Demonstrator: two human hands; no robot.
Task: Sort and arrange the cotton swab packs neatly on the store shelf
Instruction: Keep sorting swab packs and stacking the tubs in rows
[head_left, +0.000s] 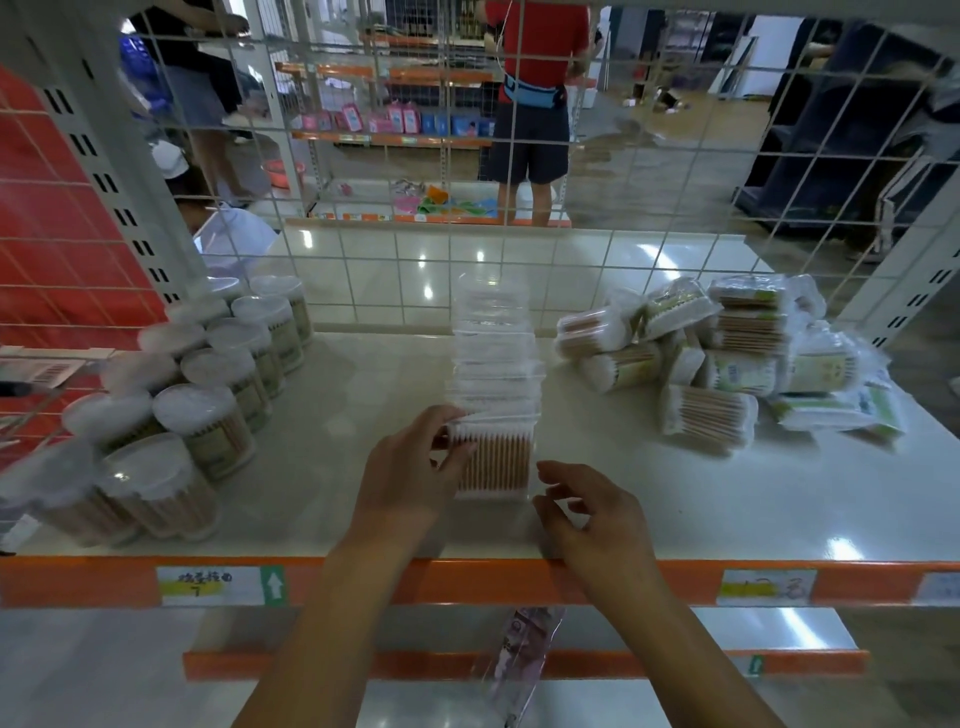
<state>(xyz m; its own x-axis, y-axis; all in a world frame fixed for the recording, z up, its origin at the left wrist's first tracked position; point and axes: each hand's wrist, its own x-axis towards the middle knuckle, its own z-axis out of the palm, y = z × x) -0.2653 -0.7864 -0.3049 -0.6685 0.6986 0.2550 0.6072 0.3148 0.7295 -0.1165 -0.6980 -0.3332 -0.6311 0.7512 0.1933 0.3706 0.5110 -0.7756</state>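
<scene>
A row of clear square swab boxes (493, 374) runs front to back down the middle of the white shelf (675, 499). My left hand (410, 478) grips the frontmost box (501, 462) by its top left edge. My right hand (592, 514) hovers just right of that box, fingers apart, holding nothing. Round swab tubs (208, 395) stand in rows on the left. A loose heap of bagged swab packs (727, 358) lies at the right.
A wire grid (467, 270) backs the shelf. An orange price rail (467, 579) edges its front, with a lower shelf (623, 631) and a hanging packet (524, 660) beneath. People stand in the aisle beyond the grid.
</scene>
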